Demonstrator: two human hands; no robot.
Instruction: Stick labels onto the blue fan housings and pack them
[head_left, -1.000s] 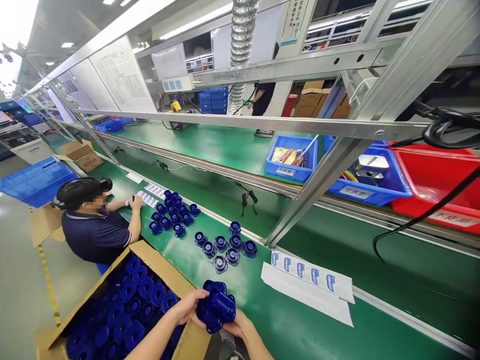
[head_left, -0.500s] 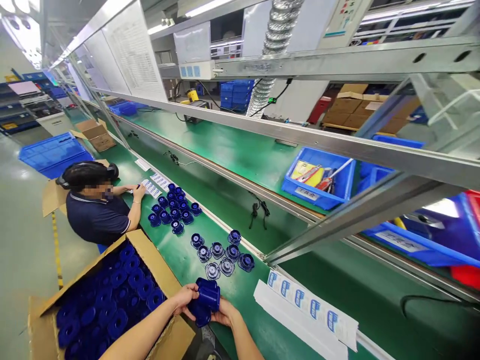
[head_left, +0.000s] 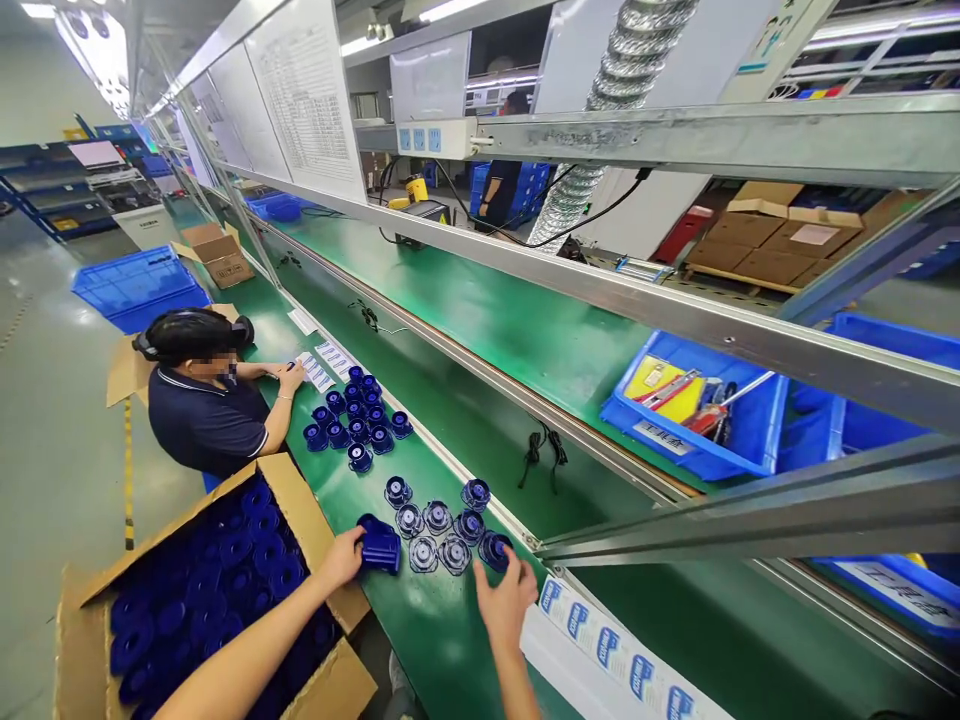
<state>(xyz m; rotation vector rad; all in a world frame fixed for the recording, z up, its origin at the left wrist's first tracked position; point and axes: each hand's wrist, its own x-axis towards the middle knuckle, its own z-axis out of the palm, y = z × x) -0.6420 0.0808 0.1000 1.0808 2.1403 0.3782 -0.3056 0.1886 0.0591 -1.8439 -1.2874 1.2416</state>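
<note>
My left hand (head_left: 343,557) is closed on a dark blue plastic cup-shaped part (head_left: 380,546), which lies on its side just above the green bench top. My right hand (head_left: 505,600) has its thumb and fingers apart at the near edge of a blue flanged part (head_left: 493,548), the rightmost of a group standing on the bench. Whether the fingertips touch it I cannot tell. Several similar flanged parts (head_left: 437,517) stand between my hands, with round hubs facing up.
An open cardboard box (head_left: 307,505) full of blue parts is at my left. A sheet of blue-and-white labels (head_left: 609,645) lies at my right. Farther left, a co-worker (head_left: 206,410) sits by another cluster of blue parts (head_left: 358,413). A metal strut (head_left: 712,515) slants at the right.
Both hands held the blue cup-shaped part together; now only my left hand has it, farther left and higher. My right hand has moved up and right to the standing parts. The view has shifted.
</note>
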